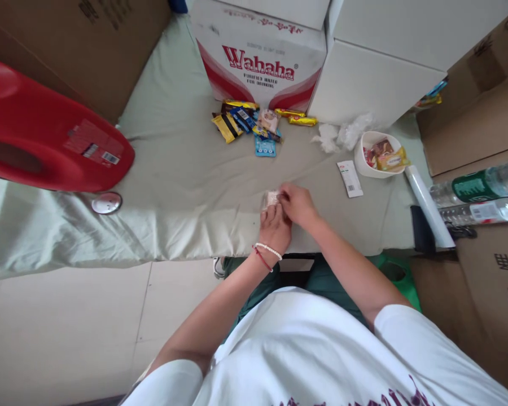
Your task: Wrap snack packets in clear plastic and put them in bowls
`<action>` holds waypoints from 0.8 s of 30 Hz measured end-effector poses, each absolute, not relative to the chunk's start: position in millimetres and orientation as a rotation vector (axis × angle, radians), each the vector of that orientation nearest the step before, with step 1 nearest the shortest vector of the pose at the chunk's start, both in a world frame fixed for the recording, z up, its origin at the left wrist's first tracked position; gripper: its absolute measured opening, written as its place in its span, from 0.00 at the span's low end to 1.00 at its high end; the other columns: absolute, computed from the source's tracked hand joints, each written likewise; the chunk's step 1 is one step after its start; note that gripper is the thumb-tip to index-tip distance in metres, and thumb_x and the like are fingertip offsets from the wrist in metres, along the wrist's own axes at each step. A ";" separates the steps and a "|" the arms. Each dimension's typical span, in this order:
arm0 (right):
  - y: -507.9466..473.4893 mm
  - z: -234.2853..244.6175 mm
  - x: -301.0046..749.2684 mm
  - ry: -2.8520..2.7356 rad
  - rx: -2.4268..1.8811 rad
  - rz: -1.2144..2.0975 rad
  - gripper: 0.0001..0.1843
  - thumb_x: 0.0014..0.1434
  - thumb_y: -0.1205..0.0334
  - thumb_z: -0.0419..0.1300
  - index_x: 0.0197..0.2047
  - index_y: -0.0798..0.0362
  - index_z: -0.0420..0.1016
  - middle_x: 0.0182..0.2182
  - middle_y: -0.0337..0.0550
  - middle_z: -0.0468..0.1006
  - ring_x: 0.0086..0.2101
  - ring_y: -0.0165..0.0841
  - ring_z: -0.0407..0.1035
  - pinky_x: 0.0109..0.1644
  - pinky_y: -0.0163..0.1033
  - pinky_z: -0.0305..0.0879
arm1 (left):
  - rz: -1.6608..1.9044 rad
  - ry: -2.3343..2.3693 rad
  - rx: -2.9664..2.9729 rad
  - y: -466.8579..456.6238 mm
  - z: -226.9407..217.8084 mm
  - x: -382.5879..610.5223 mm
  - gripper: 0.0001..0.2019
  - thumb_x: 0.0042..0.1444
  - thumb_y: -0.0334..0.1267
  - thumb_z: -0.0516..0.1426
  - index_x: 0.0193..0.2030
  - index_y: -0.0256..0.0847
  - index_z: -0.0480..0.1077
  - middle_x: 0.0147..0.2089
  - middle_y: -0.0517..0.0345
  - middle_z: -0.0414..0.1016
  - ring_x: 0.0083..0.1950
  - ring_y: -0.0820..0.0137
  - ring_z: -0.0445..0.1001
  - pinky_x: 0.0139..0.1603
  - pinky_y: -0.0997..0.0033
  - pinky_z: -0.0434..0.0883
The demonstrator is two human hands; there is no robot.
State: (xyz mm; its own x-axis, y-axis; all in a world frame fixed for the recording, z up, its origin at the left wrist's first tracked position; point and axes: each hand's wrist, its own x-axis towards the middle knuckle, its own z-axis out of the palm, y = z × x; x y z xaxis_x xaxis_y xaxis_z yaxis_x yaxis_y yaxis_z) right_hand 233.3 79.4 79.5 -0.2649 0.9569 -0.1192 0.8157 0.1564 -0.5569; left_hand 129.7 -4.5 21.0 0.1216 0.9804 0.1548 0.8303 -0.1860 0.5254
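Note:
A small packet (271, 197) with a clear, pale wrapper lies between my hands over the green cloth. My left hand (276, 228), with a white beaded bracelet and a red cord on its wrist, has its fingers closed over the packet's near side. From the right, my right hand (300, 205) pinches the packet's right edge, its fingertips close against my left fingers. What is inside the wrapper is too small to make out. Farther back lies a pile of wrapped snacks (244, 119) in yellow, blue and brown.
A Wahaha carton (262, 62) stands behind the snacks. To the right are a white bowl (375, 169) of snacks, a white sachet (350, 179), crumpled plastic (355, 131) and water bottles (486, 183). A red jug (55, 135) and a round tin (106, 203) sit left.

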 end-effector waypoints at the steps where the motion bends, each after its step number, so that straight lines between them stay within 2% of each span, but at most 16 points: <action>1: 84.4 80.7 221.2 -2.250 -1.767 0.730 0.09 0.68 0.66 0.55 0.44 0.51 0.76 0.38 0.48 0.81 0.41 0.40 0.74 0.47 0.41 0.67 | 0.694 1.763 2.104 -7.0 21.7 128.2 0.23 0.65 0.27 0.50 0.66 0.32 0.70 0.67 0.33 0.71 0.71 0.44 0.66 0.68 0.39 0.67; 4: 87.8 81.6 198.8 -2.353 -1.895 0.628 0.12 0.71 0.66 0.52 0.52 0.53 0.76 0.46 0.53 0.81 0.45 0.42 0.74 0.48 0.42 0.68 | 0.736 1.620 2.218 -22.6 23.0 112.8 0.24 0.61 0.28 0.53 0.65 0.32 0.70 0.71 0.32 0.66 0.74 0.45 0.62 0.72 0.40 0.64; 6: 81.7 78.9 192.5 -2.377 -1.903 0.545 0.13 0.74 0.58 0.53 0.56 0.53 0.73 0.50 0.56 0.78 0.47 0.44 0.74 0.48 0.44 0.69 | 0.767 1.499 2.272 -35.2 21.9 92.4 0.25 0.59 0.30 0.56 0.64 0.33 0.71 0.71 0.34 0.66 0.75 0.46 0.61 0.74 0.41 0.63; 8: 73.0 74.1 188.8 -2.407 -1.866 0.451 0.20 0.73 0.48 0.58 0.58 0.53 0.71 0.53 0.59 0.75 0.51 0.47 0.71 0.49 0.46 0.70 | 0.836 1.531 2.240 -43.1 17.9 66.7 0.23 0.61 0.32 0.55 0.63 0.38 0.72 0.66 0.39 0.72 0.72 0.50 0.65 0.73 0.42 0.64; 10: 65.4 69.8 185.9 -2.435 -1.841 0.388 0.26 0.69 0.43 0.62 0.58 0.54 0.70 0.54 0.60 0.73 0.53 0.50 0.68 0.52 0.49 0.70 | 0.896 1.689 2.164 -43.9 11.8 41.6 0.17 0.62 0.33 0.55 0.57 0.42 0.75 0.59 0.43 0.76 0.69 0.51 0.68 0.72 0.42 0.65; 13: 57.8 69.3 184.0 -2.440 -1.867 0.388 0.21 0.69 0.49 0.63 0.58 0.52 0.70 0.54 0.59 0.71 0.55 0.50 0.66 0.55 0.52 0.69 | 0.947 1.945 2.054 -37.6 3.5 17.1 0.13 0.64 0.35 0.54 0.49 0.39 0.77 0.52 0.41 0.78 0.66 0.50 0.71 0.69 0.43 0.67; 17: 49.7 78.6 203.2 -2.400 -1.846 0.423 0.13 0.71 0.60 0.58 0.56 0.50 0.72 0.52 0.58 0.73 0.54 0.49 0.67 0.55 0.52 0.69 | 0.890 2.044 2.063 -34.1 0.6 14.1 0.12 0.63 0.34 0.54 0.47 0.37 0.77 0.52 0.37 0.78 0.61 0.50 0.74 0.63 0.46 0.70; 21: 60.4 89.5 283.6 -2.112 -1.848 0.497 0.13 0.72 0.61 0.51 0.54 0.51 0.75 0.50 0.55 0.77 0.51 0.45 0.72 0.54 0.48 0.70 | 0.869 2.054 2.123 -38.4 0.2 19.7 0.11 0.62 0.33 0.55 0.46 0.38 0.77 0.51 0.38 0.79 0.59 0.50 0.75 0.61 0.49 0.70; 24: 97.2 103.2 383.2 -1.828 -1.890 0.508 0.17 0.73 0.59 0.49 0.56 0.50 0.75 0.49 0.52 0.81 0.47 0.42 0.75 0.53 0.46 0.71 | 0.865 2.069 2.153 -40.4 -2.7 19.0 0.09 0.60 0.33 0.56 0.44 0.39 0.77 0.50 0.39 0.80 0.56 0.50 0.77 0.58 0.50 0.70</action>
